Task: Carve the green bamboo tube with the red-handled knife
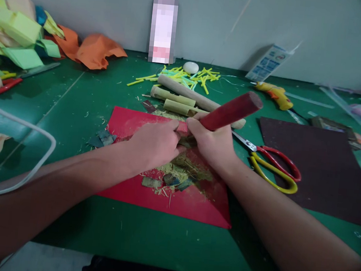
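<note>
My right hand is wrapped round a thick, round dark-red handle that slants up to the right; its lower end is hidden by my fingers. Close beside it my left hand is closed, thumb and fingertips meeting the right hand. A small reddish piece shows between the two hands; its kind is not clear. Under both hands lies a red sheet, strewn with yellowish shavings and dark sandpaper scraps. Behind the hands rest cut bamboo tubes and a pale round stick.
Red-and-yellow-handled scissors lie right of my right hand, partly over a dark brown board. A yellow glue gun, yellow sticks and a phone are behind. Folded papers and a white cable are left.
</note>
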Demonstrator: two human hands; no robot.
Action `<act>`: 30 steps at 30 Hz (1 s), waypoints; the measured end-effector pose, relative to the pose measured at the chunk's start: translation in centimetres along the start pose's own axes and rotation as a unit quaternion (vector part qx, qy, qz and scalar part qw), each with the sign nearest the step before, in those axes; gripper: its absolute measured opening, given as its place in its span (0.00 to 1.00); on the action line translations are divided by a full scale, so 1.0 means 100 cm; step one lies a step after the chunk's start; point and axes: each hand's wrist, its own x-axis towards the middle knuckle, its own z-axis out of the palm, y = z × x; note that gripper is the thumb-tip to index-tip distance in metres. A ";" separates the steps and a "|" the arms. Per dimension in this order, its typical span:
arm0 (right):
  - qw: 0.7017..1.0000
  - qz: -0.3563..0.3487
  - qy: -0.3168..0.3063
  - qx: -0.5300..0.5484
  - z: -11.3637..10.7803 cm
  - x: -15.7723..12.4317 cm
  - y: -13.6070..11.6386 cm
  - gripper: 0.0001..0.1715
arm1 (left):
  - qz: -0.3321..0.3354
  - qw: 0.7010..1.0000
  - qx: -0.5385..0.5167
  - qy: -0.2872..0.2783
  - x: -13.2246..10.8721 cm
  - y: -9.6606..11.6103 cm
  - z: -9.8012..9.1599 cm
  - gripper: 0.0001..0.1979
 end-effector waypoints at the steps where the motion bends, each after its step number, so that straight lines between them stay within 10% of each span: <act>1: 1.000 0.004 -0.002 0.000 0.000 0.000 0.000 0.15 | 0.002 1.000 0.000 0.004 0.000 0.000 0.001 0.20; 30: 0.999 0.029 -0.017 -0.013 -0.004 0.000 -0.003 0.13 | 0.012 1.000 -0.003 0.007 -0.001 0.002 0.000 0.20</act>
